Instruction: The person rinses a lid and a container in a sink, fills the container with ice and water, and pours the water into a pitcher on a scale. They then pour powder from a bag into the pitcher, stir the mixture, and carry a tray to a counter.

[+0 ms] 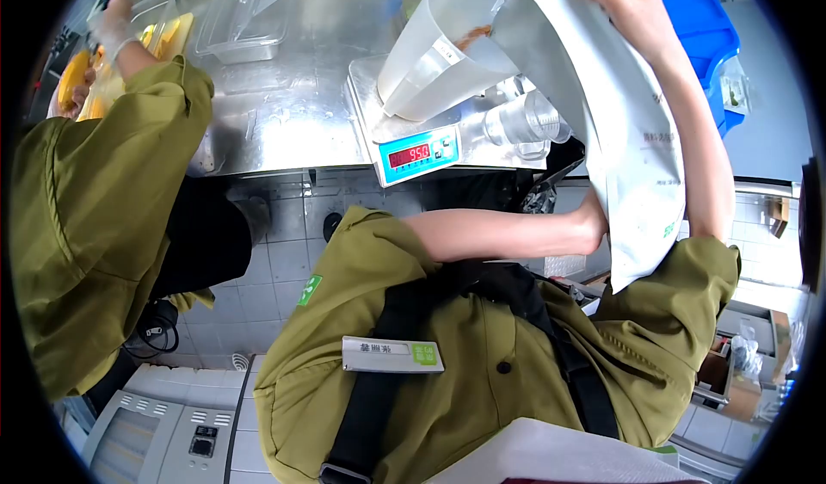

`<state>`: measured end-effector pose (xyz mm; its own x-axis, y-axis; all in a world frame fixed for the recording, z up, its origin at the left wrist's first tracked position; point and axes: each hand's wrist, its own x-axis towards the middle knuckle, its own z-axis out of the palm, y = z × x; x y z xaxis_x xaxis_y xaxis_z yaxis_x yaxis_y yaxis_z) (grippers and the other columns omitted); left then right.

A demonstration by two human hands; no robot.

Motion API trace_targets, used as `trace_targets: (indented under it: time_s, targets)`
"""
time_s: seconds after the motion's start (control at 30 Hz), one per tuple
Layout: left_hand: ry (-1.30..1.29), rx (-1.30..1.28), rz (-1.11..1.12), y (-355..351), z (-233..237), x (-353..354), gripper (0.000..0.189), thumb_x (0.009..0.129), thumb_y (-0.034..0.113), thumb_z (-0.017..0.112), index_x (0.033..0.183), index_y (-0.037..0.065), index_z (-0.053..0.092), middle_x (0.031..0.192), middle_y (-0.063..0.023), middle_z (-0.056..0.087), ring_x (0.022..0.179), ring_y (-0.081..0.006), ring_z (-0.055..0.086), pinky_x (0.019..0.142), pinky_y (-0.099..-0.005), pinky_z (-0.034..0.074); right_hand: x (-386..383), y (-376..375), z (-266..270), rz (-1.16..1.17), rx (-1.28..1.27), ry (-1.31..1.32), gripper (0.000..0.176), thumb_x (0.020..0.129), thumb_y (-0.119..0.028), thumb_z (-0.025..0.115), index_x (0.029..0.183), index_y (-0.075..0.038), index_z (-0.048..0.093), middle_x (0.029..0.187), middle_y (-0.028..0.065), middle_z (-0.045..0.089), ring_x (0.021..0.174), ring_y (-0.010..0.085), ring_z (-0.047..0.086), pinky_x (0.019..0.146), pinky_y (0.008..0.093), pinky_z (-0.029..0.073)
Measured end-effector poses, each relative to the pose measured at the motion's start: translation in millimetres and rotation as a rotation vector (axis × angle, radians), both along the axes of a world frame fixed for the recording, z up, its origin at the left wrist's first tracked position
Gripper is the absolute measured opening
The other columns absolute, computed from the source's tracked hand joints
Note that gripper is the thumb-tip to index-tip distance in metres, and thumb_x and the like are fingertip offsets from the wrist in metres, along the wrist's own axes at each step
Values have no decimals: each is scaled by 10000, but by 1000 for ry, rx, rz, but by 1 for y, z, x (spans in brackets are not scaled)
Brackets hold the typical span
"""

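A large white bag [637, 157] is tilted with its mouth at the rim of a translucent plastic pitcher [422, 62]. My right hand [628, 6] is closed on the bag's upper edge. My left hand [594, 217] reaches behind the bag's lower part, where its fingers are hidden. Something brown [473, 36] shows inside the pitcher near the bag's mouth. The pitcher stands tilted in this view on a digital scale [419, 155] with lit red digits. Beside it lies a clear measuring cup [525, 121], partly behind the bag.
At the left, a co-worker's gloved hand [112, 24] is over yellow fruit [176, 36]. Clear plastic containers [245, 49] sit on the steel table [284, 127]. A blue bin [697, 19] stands at the right, beyond my right arm. Tiled floor [284, 265] shows below the table edge.
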<state>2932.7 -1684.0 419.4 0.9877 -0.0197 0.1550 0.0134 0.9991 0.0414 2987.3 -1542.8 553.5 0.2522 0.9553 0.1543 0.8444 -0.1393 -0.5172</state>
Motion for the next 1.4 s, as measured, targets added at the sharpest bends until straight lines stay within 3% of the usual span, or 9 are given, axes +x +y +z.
trace_targets:
  time_s: [0.37,0.53,0.77,0.83,0.87,0.97,1.1,1.17,1.4]
  targets:
    - [67,54,63,4,-8,-6,376,916,238,262,1187,9,387,1068,-92,548,919,-146,570,778,-268,480,3,-22,10,26,155,130,193,698,-71,494,563,-95,358,510,-55,370,493,19,344,448,186,264]
    - [196,421,161,16,-40,-14,375,879,212,413,1176,-14,386,1076,-127,529,930,-158,560,776,-273,474,6,-61,8,-267,287,-100,190,726,-195,531,646,-94,392,620,-60,384,559,12,332,488,171,224]
    - [385,1062,428,34,-135,-9,339,802,139,516,1085,-43,469,1018,-162,563,925,-198,562,808,-286,433,4,-141,10,-90,111,-42,267,727,-119,571,607,-83,335,597,-66,305,563,27,274,491,184,188]
    - [444,1404,495,57,-114,-32,337,772,133,541,1046,-52,475,977,-187,574,924,-228,564,787,-301,435,0,-160,1,-126,128,-28,288,727,-100,593,600,-80,336,601,-56,314,566,37,272,492,191,186]
    - [470,1408,603,58,-124,-29,319,746,190,524,987,-19,512,959,-193,545,909,-349,525,761,-376,438,2,-169,-3,-104,139,-73,291,727,-92,601,595,-73,343,602,-49,321,561,42,265,489,200,186]
    - [473,1450,698,63,-129,-29,276,762,159,495,978,-12,522,984,-199,535,925,-358,516,763,-386,436,-11,-180,-9,-114,185,-71,271,747,-72,603,603,-66,373,616,-39,369,566,47,292,501,187,211]
    - [266,1258,683,58,-115,-25,296,768,103,493,1038,-18,500,1025,-179,554,892,-276,573,756,-331,457,-11,-161,-2,-71,314,-99,234,761,-63,596,619,-63,410,620,-40,381,563,37,311,501,177,226]
    - [176,859,598,42,-103,-19,300,793,87,479,1061,-46,487,1020,-153,569,895,-211,580,772,-297,465,-18,-132,6,-39,310,-104,239,761,-104,610,634,-69,410,606,-45,370,553,30,306,492,176,219]
    - [123,123,298,5,-33,-1,368,853,197,471,1141,-23,407,1048,-134,530,935,-180,549,794,-292,473,-7,-39,28,52,-81,-183,223,803,-229,544,707,-101,389,624,-63,315,580,9,307,534,156,227]
